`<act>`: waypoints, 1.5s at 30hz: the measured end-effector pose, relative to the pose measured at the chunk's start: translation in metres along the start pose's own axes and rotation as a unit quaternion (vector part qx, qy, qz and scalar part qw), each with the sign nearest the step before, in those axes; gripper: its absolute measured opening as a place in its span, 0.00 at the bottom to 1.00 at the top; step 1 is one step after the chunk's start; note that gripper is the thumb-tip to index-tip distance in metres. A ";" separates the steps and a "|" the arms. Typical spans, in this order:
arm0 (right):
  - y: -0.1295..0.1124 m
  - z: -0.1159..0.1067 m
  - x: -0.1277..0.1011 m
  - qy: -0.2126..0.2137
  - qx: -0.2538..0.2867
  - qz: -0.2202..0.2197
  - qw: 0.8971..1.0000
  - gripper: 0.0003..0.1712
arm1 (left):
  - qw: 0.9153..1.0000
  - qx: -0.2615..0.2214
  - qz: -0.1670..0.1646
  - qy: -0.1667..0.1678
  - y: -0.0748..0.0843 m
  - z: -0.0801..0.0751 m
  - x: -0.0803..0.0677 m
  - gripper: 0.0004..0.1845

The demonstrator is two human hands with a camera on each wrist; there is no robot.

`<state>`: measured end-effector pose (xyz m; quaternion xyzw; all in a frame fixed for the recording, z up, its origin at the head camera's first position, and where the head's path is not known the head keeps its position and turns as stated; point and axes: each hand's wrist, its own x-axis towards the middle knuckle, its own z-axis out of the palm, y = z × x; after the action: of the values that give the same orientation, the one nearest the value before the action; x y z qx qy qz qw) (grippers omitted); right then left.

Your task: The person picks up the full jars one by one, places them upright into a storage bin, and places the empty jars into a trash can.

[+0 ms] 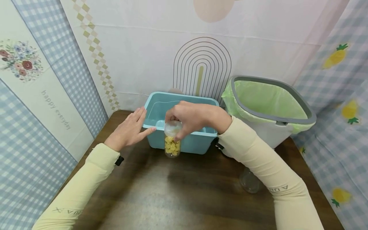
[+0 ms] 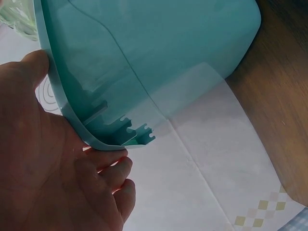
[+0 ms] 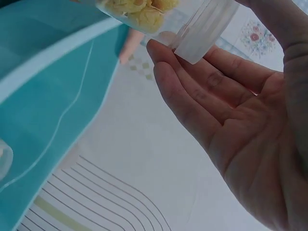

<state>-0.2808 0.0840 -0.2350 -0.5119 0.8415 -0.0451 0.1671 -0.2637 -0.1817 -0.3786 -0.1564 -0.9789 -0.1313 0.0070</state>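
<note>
Nearest us, the brown bench [image 1: 161,191]. Our right hand [image 1: 191,116] grasps the lidded jar [image 1: 172,139] of yellow snacks by its cap, upright before the blue bin [image 1: 161,108]; the lid is still on. Left hand [image 1: 129,129], fingers released, touches the bin's rim.

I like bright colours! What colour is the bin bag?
Light green bag, best seen in the head view.
</note>
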 end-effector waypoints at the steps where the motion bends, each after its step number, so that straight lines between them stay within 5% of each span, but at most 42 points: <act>1: 0.000 -0.003 -0.001 0.002 0.000 0.005 1.000 0.27 | 1.000 0.000 0.000 -0.001 0.000 0.000 0.000 0.51; 26: 0.027 -0.060 0.007 0.021 -0.014 0.113 0.993 0.32 | 1.000 -0.003 0.003 -0.004 -0.003 -0.001 0.000 0.51; 45: 0.082 -0.059 0.045 0.048 0.027 0.135 0.989 0.31 | 1.000 -0.001 -0.004 0.002 0.001 0.000 0.006 0.51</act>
<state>-0.3883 0.0779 -0.2099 -0.3865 0.9082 -0.0697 0.1449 -0.2695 -0.1789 -0.3777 -0.1521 -0.9793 -0.1332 0.0086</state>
